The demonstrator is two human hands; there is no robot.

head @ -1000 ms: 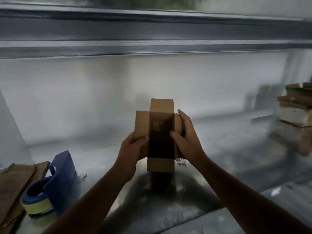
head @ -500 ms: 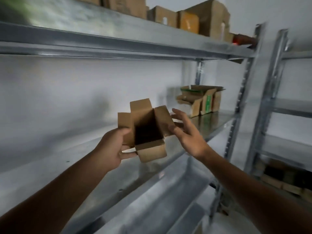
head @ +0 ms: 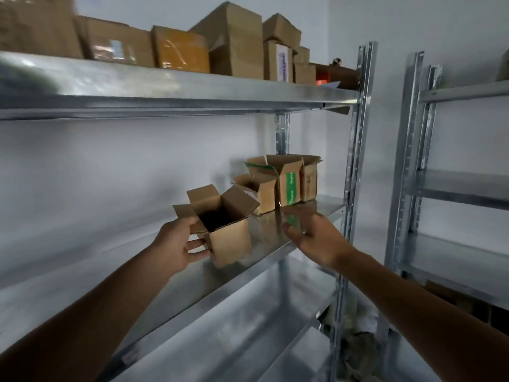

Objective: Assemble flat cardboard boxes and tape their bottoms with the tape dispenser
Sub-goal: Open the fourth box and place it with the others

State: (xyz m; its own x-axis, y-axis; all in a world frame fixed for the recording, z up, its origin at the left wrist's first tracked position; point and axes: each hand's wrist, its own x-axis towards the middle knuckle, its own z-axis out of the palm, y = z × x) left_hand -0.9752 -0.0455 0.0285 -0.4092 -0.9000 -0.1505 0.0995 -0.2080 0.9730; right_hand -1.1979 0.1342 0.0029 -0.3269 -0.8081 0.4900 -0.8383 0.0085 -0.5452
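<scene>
Two arms in view, both bare as far as the frame edge. Left forearm (head: 96, 307) came in from 7 o'clock, right forearm (head: 413, 299) from 5 o'clock. Left hand (head: 179, 244) was bare and sharply seen. Right hand (head: 314, 238) was bare, its fingertips lost to blur.

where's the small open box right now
Head view, centre: the small open box is held by the left hand at the front of the middle shelf, just left of the group of open boxes.
</scene>
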